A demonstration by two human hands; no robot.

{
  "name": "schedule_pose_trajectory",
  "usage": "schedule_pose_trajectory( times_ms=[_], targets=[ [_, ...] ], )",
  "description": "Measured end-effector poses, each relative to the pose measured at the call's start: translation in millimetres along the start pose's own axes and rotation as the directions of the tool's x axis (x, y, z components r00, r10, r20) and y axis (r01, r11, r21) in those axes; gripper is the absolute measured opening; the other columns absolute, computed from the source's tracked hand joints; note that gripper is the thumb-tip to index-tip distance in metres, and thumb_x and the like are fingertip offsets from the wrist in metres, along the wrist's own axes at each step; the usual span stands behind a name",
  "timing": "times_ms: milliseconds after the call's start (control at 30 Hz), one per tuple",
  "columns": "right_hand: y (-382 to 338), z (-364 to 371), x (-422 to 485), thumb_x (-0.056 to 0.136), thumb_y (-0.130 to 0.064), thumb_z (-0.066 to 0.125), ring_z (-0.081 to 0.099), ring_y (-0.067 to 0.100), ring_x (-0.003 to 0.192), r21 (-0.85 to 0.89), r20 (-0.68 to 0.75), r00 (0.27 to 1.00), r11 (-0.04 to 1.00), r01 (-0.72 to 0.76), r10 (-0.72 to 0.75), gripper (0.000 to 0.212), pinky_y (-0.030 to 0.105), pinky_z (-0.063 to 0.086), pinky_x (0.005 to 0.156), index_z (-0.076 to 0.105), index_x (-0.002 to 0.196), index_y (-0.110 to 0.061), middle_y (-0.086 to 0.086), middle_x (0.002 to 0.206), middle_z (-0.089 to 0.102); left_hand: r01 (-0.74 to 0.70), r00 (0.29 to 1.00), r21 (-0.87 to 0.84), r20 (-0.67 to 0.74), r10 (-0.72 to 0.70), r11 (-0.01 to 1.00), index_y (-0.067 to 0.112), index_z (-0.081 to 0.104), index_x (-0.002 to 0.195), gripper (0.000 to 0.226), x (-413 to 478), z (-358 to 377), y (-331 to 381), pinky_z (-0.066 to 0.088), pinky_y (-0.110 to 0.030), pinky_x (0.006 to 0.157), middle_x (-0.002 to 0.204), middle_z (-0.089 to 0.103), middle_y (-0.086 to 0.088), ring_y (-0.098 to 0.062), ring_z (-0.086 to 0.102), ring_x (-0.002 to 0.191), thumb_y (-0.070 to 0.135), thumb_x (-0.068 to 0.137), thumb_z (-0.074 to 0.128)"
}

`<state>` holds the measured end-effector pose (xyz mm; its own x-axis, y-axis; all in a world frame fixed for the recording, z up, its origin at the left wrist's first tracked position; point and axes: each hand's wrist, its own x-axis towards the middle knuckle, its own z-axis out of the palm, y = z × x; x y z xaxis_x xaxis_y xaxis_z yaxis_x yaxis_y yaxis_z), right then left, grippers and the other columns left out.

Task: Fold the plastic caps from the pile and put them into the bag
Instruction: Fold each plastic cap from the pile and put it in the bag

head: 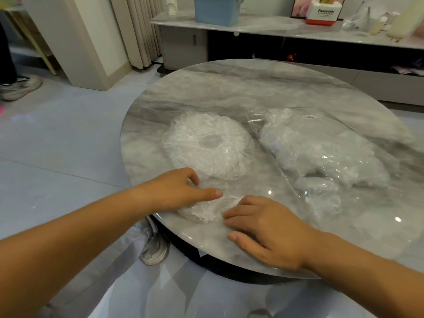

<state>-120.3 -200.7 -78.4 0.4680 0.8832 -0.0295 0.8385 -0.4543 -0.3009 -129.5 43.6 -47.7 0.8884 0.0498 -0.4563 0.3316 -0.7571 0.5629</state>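
Note:
A ring-shaped pile of clear crinkled plastic caps [207,145] lies in the middle of the round marble table [229,88]. To its right lies a clear bag [321,145] with folded caps inside, its mouth toward the near edge. One plastic cap [206,210] lies flat near the table's front edge. My left hand [179,191] presses on the cap's left side with the forefinger stretched out. My right hand [263,228] rests on its right side, fingertips on the plastic.
The table's near rim runs just below my hands, with grey floor and a white shoe [153,251] beneath. Behind the table stands a low cabinet [252,28] carrying a blue bucket [216,10] and a box. Another person's shoe [18,86] is at far left.

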Motion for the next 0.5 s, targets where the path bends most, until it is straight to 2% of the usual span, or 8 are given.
schedule_pose_trajectory(
  times_ms=[67, 133, 233, 333, 400, 500],
  targets=[
    [-0.7, -1.2, -1.6, 0.105, -0.051, 0.032, 0.056, 0.013, 0.105, 0.003, -0.004, 1.000, 1.000, -0.002, 0.002, 0.048, 0.034, 0.045, 0.094, 0.069, 0.115, -0.021, -0.012, 0.122, 0.066, -0.013, 0.996, 0.183, -0.087, 0.029, 0.983, 0.029, 0.057, 0.105, 0.067, -0.1, 10.5, 0.5, 0.045, -0.026, 0.066, 0.088, 0.062, 0.009, -0.006, 0.060, 0.080, 0.081, 0.066, 0.068],
    [-1.5, -1.9, -2.4, 0.104, -0.052, 0.035, 0.056, 0.013, 0.108, 0.000, 0.007, 1.000, 1.000, -0.003, 0.003, 0.046, 0.036, 0.046, 0.094, 0.065, 0.124, -0.023, -0.012, 0.126, 0.064, -0.008, 0.984, 0.305, -0.169, 0.062, 0.952, 0.024, 0.059, 0.092, 0.057, 1.2, 16.5, 0.0, 0.045, -0.027, 0.065, 0.084, 0.061, 0.008, -0.008, 0.058, 0.077, 0.076, 0.072, 0.068],
    [-2.4, -2.9, -3.2, 0.103, -0.054, 0.034, 0.054, 0.012, 0.113, -0.011, 0.031, 0.999, 1.000, -0.011, 0.012, 0.049, 0.036, 0.045, 0.095, 0.057, 0.137, -0.026, -0.011, 0.132, 0.059, 0.001, 0.978, 0.319, -0.196, 0.065, 0.948, 0.018, 0.055, 0.073, 0.053, 5.2, 18.7, -2.4, 0.042, -0.030, 0.059, 0.073, 0.059, 0.004, -0.012, 0.056, 0.069, 0.069, 0.075, 0.071],
    [-3.8, -2.9, -5.5, 0.103, -0.056, 0.032, 0.049, 0.012, 0.122, -0.014, 0.042, 0.999, 0.999, -0.030, 0.030, 0.053, 0.034, 0.042, 0.101, 0.047, 0.145, -0.030, -0.006, 0.150, 0.045, -0.016, 0.977, 0.318, -0.197, 0.082, 0.948, 0.019, 0.051, 0.069, 0.049, 4.3, 18.0, -4.9, 0.038, -0.029, 0.057, 0.069, 0.055, 0.005, -0.010, 0.052, 0.064, 0.063, 0.080, 0.070],
    [-5.2, -2.2, -5.3, 0.102, -0.059, 0.028, 0.043, 0.010, 0.126, -0.014, 0.055, 0.997, 0.999, -0.045, 0.045, 0.056, 0.031, 0.037, 0.105, 0.043, 0.149, -0.031, -0.007, 0.157, 0.035, -0.025, 0.978, 0.227, -0.197, 0.071, 0.974, 0.017, 0.046, 0.069, 0.050, 4.3, 17.1, -5.7, 0.042, -0.030, 0.056, 0.065, 0.053, 0.004, -0.012, 0.054, 0.059, 0.059, 0.083, 0.070],
    [-8.0, -0.7, -1.8, 0.102, -0.061, 0.025, 0.039, 0.011, 0.125, -0.043, 0.076, 0.996, 0.998, -0.046, 0.049, 0.057, 0.032, 0.036, 0.104, 0.044, 0.147, -0.032, -0.011, 0.155, 0.035, 0.010, 0.992, -0.159, -0.125, -0.030, 0.987, 0.016, 0.043, 0.072, 0.045, 8.1, 16.7, -4.2, 0.050, -0.030, 0.048, 0.060, 0.053, -0.003, -0.015, 0.057, 0.047, 0.045, 0.086, 0.075]
  ],
)
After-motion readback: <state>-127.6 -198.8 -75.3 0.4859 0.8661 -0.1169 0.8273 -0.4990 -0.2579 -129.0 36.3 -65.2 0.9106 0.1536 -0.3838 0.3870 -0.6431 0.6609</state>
